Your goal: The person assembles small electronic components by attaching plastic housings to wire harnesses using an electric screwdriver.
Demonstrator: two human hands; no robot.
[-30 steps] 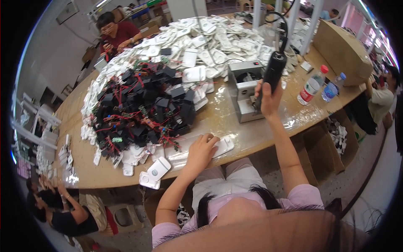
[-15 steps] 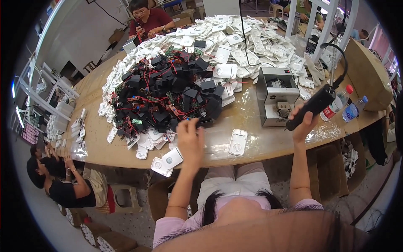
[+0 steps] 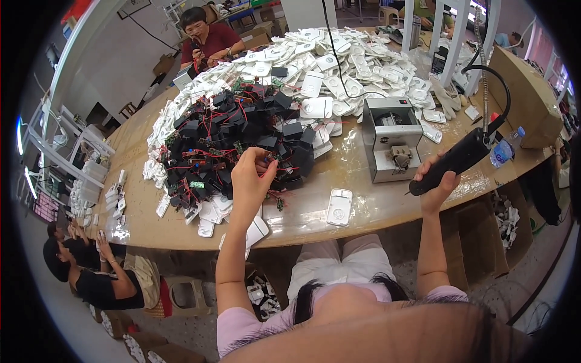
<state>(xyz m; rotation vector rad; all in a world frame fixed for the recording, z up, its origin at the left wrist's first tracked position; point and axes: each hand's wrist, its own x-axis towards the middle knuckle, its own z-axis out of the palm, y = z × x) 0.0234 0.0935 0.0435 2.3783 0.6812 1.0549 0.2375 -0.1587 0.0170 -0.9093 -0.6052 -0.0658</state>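
Note:
My right hand (image 3: 437, 192) is wrapped around a black electric screwdriver (image 3: 454, 162), its bit pointing down to the left and its cable leaving the upper end. My left hand (image 3: 249, 180) is at the near edge of a heap of black plastic parts (image 3: 242, 127) mixed with circuit boards and red wires. Its thumb and fingers are pinched together; what they hold is mostly hidden. A small circuit board with red wires (image 3: 279, 201) shows just below the fingertips. One white plastic cover (image 3: 339, 207) lies in front of me. More white covers (image 3: 257, 230) stick out past my left forearm at the table edge.
A metal screw feeder (image 3: 394, 142) stands right of centre. White covers (image 3: 363, 60) are piled at the back. At right are a bottle (image 3: 506, 150) and a cardboard box (image 3: 525, 97). A co-worker (image 3: 209, 39) sits across the table; others sit at left.
My left hand has moved up and left, and its fingers are now pinched at the black parts. The small wired board has come into view below it. My right hand still holds the screwdriver.

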